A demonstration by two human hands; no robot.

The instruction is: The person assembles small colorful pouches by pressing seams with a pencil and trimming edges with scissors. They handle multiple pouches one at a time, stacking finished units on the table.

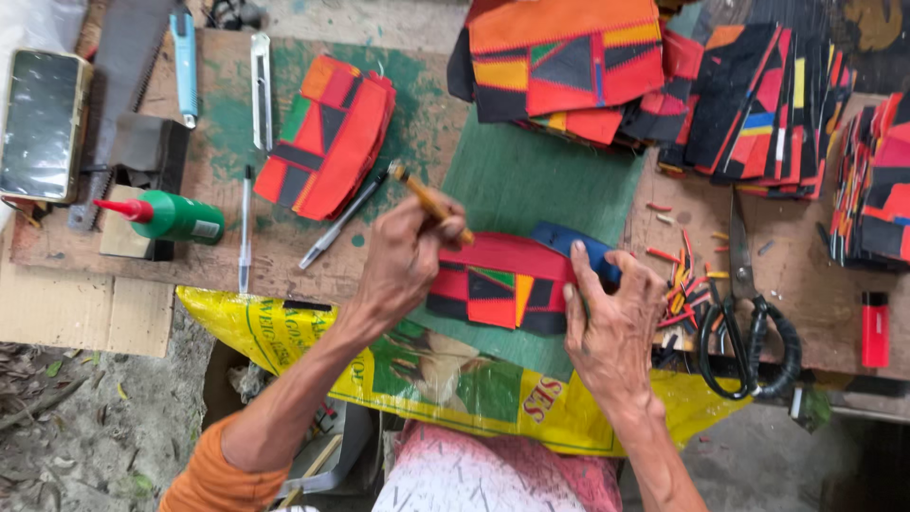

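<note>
Fingers of the left hand (403,261) are curled tight round a yellow pencil (431,201), whose tip comes down on the top edge of a patchwork piece (498,282) of red, black, orange and green. Those of the right hand (614,318) are spread apart and pressed flat on the piece's right end, where a blue strip (569,242) sticks out at about two o'clock from it. That piece lies on a green mat (531,175) near the front edge of the wooden table (787,275).

At ten o'clock from the left hand sits a small stack of similar patches (332,133), with a grey pen (343,218) slanting between the two. Larger stacks (569,66) fill the twelve to two o'clock side. At three o'clock from the right hand lie black-handled scissors (744,327), bits of coloured scrap (678,280) and, further out, a red lighter (875,329). Well off at nine o'clock a green glue bottle (175,218) with a red nozzle lies on its side. A yellow printed sack (455,384) hangs over the table's near edge.
</note>
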